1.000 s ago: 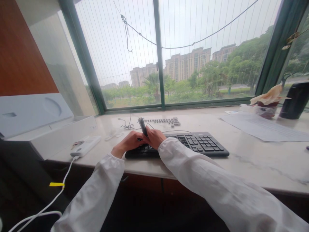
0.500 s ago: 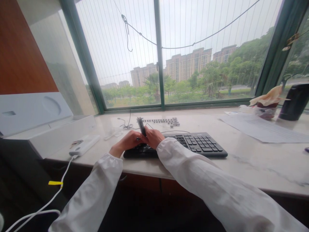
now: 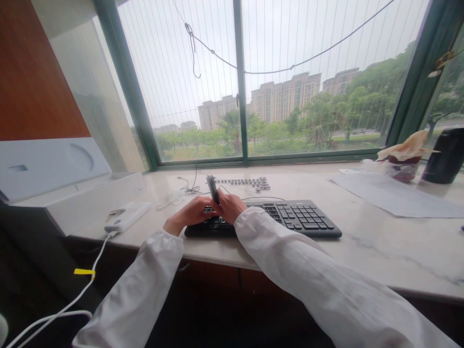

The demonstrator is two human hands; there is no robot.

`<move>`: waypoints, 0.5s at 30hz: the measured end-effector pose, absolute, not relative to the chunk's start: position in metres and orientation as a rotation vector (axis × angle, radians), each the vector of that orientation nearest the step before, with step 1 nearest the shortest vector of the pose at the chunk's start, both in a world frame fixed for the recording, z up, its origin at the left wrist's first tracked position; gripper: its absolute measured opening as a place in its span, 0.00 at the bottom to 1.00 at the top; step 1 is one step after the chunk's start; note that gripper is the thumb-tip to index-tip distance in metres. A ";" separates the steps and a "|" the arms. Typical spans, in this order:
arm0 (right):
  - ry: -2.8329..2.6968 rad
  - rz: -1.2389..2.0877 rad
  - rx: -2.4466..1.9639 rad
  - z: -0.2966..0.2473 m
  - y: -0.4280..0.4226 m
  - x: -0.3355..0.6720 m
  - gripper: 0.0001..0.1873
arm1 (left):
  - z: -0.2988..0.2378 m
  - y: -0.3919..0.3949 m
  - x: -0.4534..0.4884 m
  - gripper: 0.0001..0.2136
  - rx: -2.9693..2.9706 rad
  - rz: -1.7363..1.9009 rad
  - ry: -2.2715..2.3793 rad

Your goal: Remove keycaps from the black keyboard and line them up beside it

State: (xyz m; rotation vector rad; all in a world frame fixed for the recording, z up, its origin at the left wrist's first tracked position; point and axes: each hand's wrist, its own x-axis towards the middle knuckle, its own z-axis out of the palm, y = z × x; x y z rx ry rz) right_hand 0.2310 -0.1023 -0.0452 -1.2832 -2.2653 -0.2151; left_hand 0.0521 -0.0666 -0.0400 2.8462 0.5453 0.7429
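A black keyboard lies along the front of the desk, several of its keys off in the part that shows around my hands. My right hand is over its left half, closed around a dark brush that stands upright with its frayed bristle end up. Against it, from the left, comes my left hand, low over the keys with its fingers drawn together. What the left fingertips hold, if anything, is hidden. Behind the keyboard, loose keycaps are set out in rows.
A dark cable lies coiled behind my left hand. At left are a white power strip and an open white box. Paper sheets, a dark red cup and a black bottle stand or lie at right.
The view has shifted very slightly. Both hands and the brush stay in nearly the same place over the keyboard.
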 end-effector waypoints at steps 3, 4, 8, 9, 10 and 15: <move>-2.261 -0.210 -1.276 -0.045 -0.102 0.231 0.16 | -0.040 -0.067 0.053 0.08 2.835 0.727 0.556; -2.266 -0.207 -1.274 -0.046 -0.102 0.231 0.16 | -0.040 -0.067 0.053 0.08 2.845 0.732 0.567; -2.269 -0.207 -1.264 -0.047 -0.101 0.231 0.16 | -0.042 -0.067 0.053 0.07 2.917 0.762 0.596; -2.263 -0.209 -1.257 -0.047 -0.101 0.231 0.16 | -0.042 -0.067 0.054 0.07 2.933 0.767 0.601; -2.258 -0.209 -1.250 -0.047 -0.101 0.231 0.16 | -0.042 -0.067 0.054 0.07 2.946 0.769 0.607; -2.263 -0.211 -1.229 -0.049 -0.100 0.231 0.16 | -0.042 -0.067 0.053 0.07 2.946 0.699 0.645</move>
